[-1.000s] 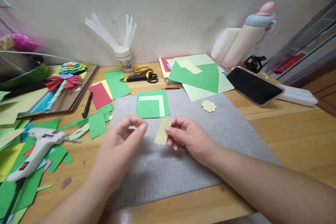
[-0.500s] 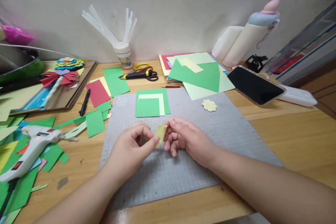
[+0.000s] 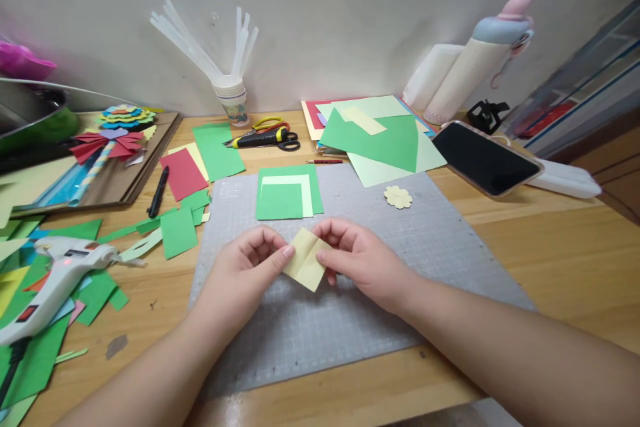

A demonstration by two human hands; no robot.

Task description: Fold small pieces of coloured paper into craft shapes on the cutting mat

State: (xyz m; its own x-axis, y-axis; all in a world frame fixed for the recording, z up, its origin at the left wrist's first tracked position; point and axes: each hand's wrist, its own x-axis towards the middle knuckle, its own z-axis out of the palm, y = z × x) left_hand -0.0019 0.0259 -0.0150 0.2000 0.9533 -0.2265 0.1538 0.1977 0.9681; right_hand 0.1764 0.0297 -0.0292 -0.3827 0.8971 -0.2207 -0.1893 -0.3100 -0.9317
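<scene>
Yellow paper [image 3: 306, 268] now unfolded, left hand [image 3: 243, 275], right hand [image 3: 364, 263] pinching

This looks like a home craft corner: a wooden worktop [image 3: 550, 247] pushed against a plain wall, with a gridded cutting mat [image 3: 400, 260] in the middle. Coloured paper sheets [image 3: 380, 140] are stacked at one o'clock, green scraps [image 3: 177, 230] lie at nine, a glue gun [image 3: 55, 277] at eight, a cup of glue sticks [image 3: 231, 97] and scissors [image 3: 270, 137] at eleven, and finished paper flowers [image 3: 125, 117] at ten. A phone [image 3: 483, 159] and a pastel drink bottle [image 3: 475, 63] at two give it a domestic rather than professional feel.
</scene>
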